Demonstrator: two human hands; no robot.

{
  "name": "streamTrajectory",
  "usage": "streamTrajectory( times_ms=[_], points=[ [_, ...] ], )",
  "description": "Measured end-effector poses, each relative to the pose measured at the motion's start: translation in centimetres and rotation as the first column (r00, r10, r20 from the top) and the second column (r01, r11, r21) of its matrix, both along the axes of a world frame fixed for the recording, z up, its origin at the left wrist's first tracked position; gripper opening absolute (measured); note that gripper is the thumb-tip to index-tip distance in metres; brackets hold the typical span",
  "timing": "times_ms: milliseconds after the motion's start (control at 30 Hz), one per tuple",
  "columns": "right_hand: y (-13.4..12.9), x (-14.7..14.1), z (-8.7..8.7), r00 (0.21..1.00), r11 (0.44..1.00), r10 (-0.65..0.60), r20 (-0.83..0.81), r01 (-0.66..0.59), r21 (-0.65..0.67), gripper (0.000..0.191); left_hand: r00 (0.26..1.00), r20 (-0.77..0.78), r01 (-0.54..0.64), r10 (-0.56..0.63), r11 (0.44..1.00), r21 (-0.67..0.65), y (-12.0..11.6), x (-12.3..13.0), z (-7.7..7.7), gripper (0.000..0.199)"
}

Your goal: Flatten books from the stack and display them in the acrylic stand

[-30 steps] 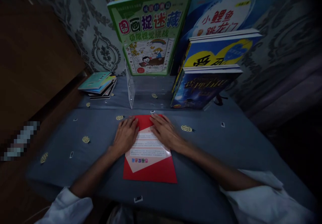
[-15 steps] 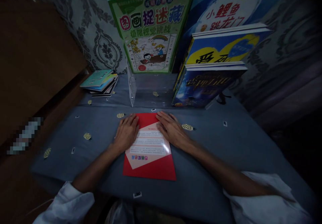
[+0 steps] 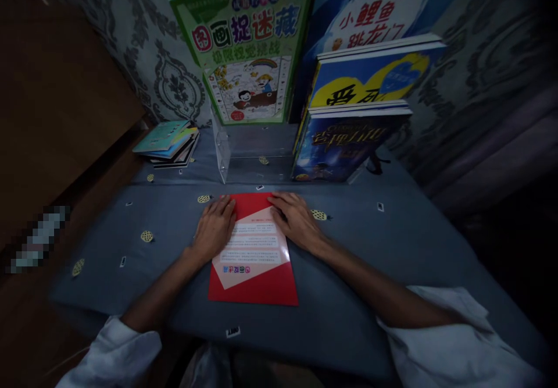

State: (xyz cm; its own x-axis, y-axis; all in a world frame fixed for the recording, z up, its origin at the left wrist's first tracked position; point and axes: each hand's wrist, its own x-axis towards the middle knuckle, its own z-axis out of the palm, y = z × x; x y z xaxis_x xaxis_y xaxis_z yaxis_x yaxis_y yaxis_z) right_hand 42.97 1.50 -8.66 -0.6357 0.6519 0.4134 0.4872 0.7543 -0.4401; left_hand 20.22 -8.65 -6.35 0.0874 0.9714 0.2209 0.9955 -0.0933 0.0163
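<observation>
A red book [image 3: 255, 292] lies flat on the cloth-covered table, a pale printed panel with upside-down lettering facing up. My left hand [image 3: 214, 225] rests on its upper left edge, palm down with the fingers stretched forward. On the upper right edge lies my right hand [image 3: 297, 220], its fingers extended across the red border and the thumb side over the panel. Both hands press on the book from above without gripping it. Their palms cover parts of its side edges.
Behind the book stands a clear acrylic rack [image 3: 244, 170]. It holds a green picture book [image 3: 248, 45], a dark blue book [image 3: 344, 143] and a blue-yellow book [image 3: 370, 79]. A small stack of books [image 3: 165, 141] lies at the back left of the table [image 3: 340, 318].
The view has turned slightly, so the whole scene sits a little farther left. Both hands stay on the red book, with hardly any change in their pose.
</observation>
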Motion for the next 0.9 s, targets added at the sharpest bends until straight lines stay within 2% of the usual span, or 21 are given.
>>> streamTrajectory(
  times_ms=[267,533,900],
  points=[
    [0.3,0.2,-0.2,0.996,0.995,-0.039,-0.077,0.031,-0.097,0.034,0.999,-0.022,0.042,-0.043,0.998,-0.04,0.4,0.0,0.5,0.043],
    [0.5,0.2,-0.3,0.993,0.99,-0.051,-0.107,0.036,-0.137,0.034,0.992,0.043,0.119,-0.116,0.99,-0.076,1.2,0.2,0.7,0.045],
    [1.0,0.4,-0.7,0.977,0.99,-0.02,-0.213,-0.01,-0.137,0.036,0.967,0.132,0.232,-0.22,0.969,-0.084,3.1,2.7,0.3,0.044]
  ],
)
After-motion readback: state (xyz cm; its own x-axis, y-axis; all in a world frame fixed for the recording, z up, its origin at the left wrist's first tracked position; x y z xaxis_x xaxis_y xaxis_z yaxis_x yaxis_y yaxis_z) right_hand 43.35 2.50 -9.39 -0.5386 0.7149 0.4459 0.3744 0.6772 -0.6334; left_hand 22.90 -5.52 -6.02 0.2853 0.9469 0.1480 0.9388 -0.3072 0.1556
